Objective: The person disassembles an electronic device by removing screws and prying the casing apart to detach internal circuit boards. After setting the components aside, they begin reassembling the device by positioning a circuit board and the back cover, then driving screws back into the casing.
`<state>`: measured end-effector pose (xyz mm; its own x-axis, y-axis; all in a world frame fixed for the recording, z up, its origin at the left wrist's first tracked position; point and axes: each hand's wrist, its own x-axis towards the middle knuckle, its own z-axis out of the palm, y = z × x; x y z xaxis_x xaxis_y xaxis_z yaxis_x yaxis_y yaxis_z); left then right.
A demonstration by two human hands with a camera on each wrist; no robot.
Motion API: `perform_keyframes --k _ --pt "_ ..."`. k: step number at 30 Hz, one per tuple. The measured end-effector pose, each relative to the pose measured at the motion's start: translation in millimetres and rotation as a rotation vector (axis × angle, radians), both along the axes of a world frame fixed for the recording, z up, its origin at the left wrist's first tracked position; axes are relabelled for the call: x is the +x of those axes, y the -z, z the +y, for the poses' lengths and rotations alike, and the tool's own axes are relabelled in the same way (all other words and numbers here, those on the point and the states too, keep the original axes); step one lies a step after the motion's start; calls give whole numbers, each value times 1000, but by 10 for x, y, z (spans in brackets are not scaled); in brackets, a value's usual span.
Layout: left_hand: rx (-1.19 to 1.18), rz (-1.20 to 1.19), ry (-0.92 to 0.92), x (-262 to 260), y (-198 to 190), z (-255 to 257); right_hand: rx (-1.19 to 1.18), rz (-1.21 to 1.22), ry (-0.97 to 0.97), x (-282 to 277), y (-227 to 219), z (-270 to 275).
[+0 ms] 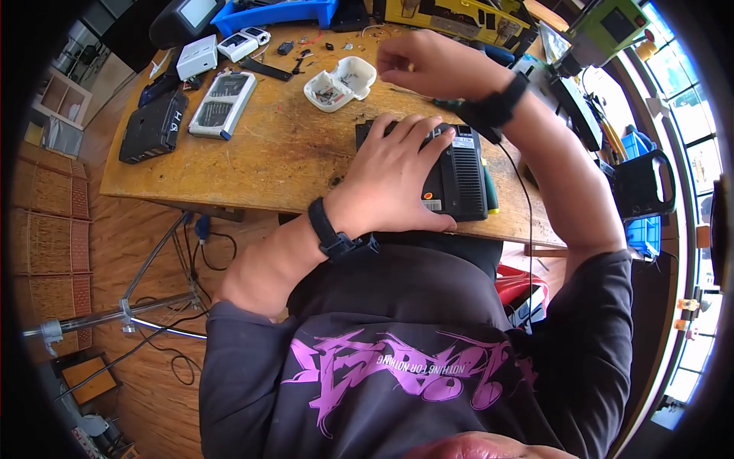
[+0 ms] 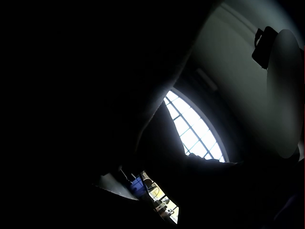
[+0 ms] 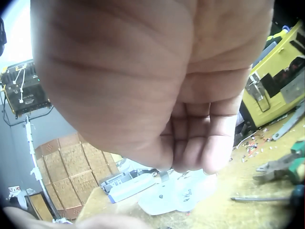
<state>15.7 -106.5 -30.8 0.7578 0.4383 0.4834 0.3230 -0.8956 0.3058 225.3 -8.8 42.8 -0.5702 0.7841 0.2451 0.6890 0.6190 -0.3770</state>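
Under my left hand (image 1: pixel 394 168) lies a black device (image 1: pixel 465 180) with slotted vents and labels, near the table's front edge. The left fingers are spread over its top, and the thumb reaches along its near side. My right hand (image 1: pixel 417 61) is raised beyond the device, its fingers curled in toward the palm; nothing held shows between them. In the right wrist view the curled right fingers (image 3: pixel 207 148) overlap an open white case (image 3: pixel 164 202). Small metal parts lie in this white case (image 1: pixel 353 67), left of the right hand. The left wrist view is mostly dark.
A screwdriver (image 3: pixel 257 199) and green-handled pliers (image 3: pixel 281 169) lie on the wooden table (image 1: pixel 260 164). To the left are a bit set (image 1: pixel 222 103) and a black box (image 1: pixel 153 128). A blue tray (image 1: pixel 275 17) and yellow toolbox (image 1: pixel 459 23) stand at the back. A cable (image 1: pixel 524 183) hangs from the right wrist.
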Motion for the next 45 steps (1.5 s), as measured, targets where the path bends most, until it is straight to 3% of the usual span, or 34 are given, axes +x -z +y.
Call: perform_keyframes --k 8,12,15,29,31,35,37,39,41,45 --pt "-18 -8 -12 -4 49 20 11 -210 -71 -360 332 754" --pt "-37 -21 -15 -7 55 17 -7 -321 34 -482 270 786" --pt "-43 -24 -12 -10 62 18 124 -330 17 -505 407 866" --pt "-24 -36 -4 -9 51 9 184 -504 -49 -581 472 873" --pt "-25 -20 -2 -22 37 -2 335 -573 -64 -587 531 845" --pt "-24 -10 -2 -12 32 3 409 -637 -55 -528 654 906" --pt "-17 1 -7 -9 9 -7 592 -596 -84 -495 690 926" --pt "-17 12 -25 -11 8 -2 504 -564 -106 -512 621 906" --pt "-21 -4 -15 -11 27 0 207 -395 -74 -563 407 740" --pt "-29 -12 -15 -7 38 -3 77 -380 -33 -586 393 775"
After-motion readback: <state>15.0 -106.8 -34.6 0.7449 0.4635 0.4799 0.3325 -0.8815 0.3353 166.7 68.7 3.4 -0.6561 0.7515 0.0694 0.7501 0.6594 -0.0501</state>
